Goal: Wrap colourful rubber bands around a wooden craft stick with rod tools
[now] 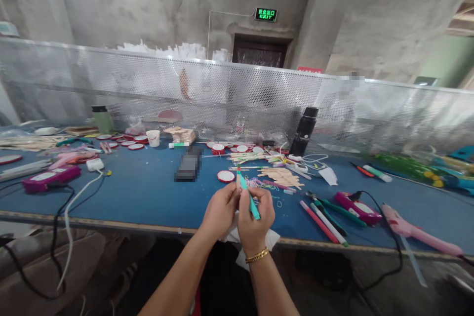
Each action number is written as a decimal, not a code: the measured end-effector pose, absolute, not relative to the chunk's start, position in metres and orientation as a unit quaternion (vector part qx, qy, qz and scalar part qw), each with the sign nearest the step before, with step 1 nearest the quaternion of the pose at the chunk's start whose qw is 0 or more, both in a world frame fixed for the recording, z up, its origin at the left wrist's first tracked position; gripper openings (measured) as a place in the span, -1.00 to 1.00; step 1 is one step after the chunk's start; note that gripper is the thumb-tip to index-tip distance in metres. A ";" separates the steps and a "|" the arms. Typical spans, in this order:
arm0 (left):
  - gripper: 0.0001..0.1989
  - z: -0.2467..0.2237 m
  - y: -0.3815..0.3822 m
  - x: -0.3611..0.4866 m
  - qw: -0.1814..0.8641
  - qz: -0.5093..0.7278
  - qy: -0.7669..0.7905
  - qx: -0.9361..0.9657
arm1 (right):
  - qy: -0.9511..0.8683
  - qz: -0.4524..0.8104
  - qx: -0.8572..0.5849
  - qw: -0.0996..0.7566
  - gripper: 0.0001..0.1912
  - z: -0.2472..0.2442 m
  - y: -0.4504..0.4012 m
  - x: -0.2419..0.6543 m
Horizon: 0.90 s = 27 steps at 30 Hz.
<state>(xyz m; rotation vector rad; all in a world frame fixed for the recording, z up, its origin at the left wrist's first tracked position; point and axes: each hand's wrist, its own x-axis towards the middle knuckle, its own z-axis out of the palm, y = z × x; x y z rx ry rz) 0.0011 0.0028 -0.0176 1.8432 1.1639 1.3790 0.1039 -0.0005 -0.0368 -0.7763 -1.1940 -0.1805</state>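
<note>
My right hand [257, 210] is closed round a turquoise marker [254, 207], which slants up to the left. Beside it, my left hand [221, 211] pinches a wooden stick [238, 177] held upright, with green and red colour at its top end. The marker's upper end lies close against the stick; exact contact is too small to tell. Just beyond my hands are a red-rimmed white disc [226, 176], small coloured rubber bands [255, 183] and a pile of plain wooden sticks [280, 177].
Red and white markers [319, 222], pliers [346, 212] and a pink glue gun [418, 232] lie right on the blue table [137, 197]. A dark, blurred object [188, 164] is left of centre. A black bottle [304, 132] stands by the mesh divider [207, 94].
</note>
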 end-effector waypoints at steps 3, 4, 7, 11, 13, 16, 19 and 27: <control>-0.61 -0.017 0.003 0.001 0.264 0.506 0.447 0.690 | -0.530 -0.084 -0.362 0.762 -0.90 -0.037 0.000 0.104; -0.61 -0.017 0.002 0.001 0.261 0.504 0.449 0.690 | -0.528 -0.084 -0.363 0.763 -0.90 -0.036 -0.001 0.104; -0.61 -0.017 0.003 0.001 0.265 0.506 0.449 0.687 | -0.530 -0.081 -0.366 0.760 -0.90 -0.036 -0.001 0.104; -0.60 -0.018 0.004 0.001 0.272 0.513 0.438 0.686 | -0.524 -0.070 -0.371 0.764 -0.88 -0.036 -0.001 0.103; -0.60 -0.019 0.005 0.000 0.289 0.525 0.422 0.680 | -0.519 -0.064 -0.369 0.769 -0.87 -0.036 -0.002 0.104; -0.59 -0.020 0.006 0.000 0.318 0.537 0.401 0.671 | -0.515 -0.054 -0.355 0.778 -0.88 -0.034 -0.003 0.104; -0.60 -0.021 0.008 0.000 0.329 0.537 0.396 0.668 | -0.522 -0.040 -0.342 0.780 -0.88 -0.033 -0.004 0.105; -0.55 -0.022 0.010 -0.001 0.342 0.544 0.394 0.658 | -0.537 -0.033 -0.339 0.772 -0.90 -0.034 -0.004 0.106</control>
